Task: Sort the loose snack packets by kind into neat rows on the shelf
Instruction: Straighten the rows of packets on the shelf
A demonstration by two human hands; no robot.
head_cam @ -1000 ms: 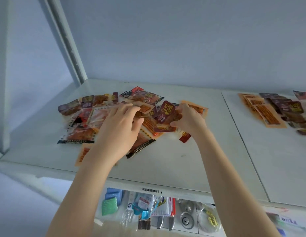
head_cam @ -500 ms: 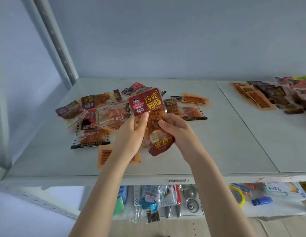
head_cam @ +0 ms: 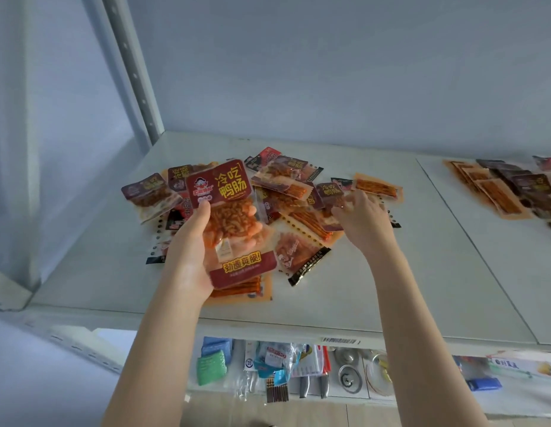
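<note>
The left hand point(head_cam: 188, 257) gripped a red-labelled packet point(head_cam: 234, 223), thumb across its front, held just above the pile point(head_cam: 298, 211) on the shelf point(head_cam: 391, 288). The right hand point(head_cam: 363, 220) rested on the pile's right side, fingers point(head_cam: 345, 211) loosely spread. Sorted rows point(head_cam: 499, 189) lay well right of the pile.

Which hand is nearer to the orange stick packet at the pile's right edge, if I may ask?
Right. The right hand hovers just below that orange packet; the left hand is well to its left, holding a large red packet.
</note>
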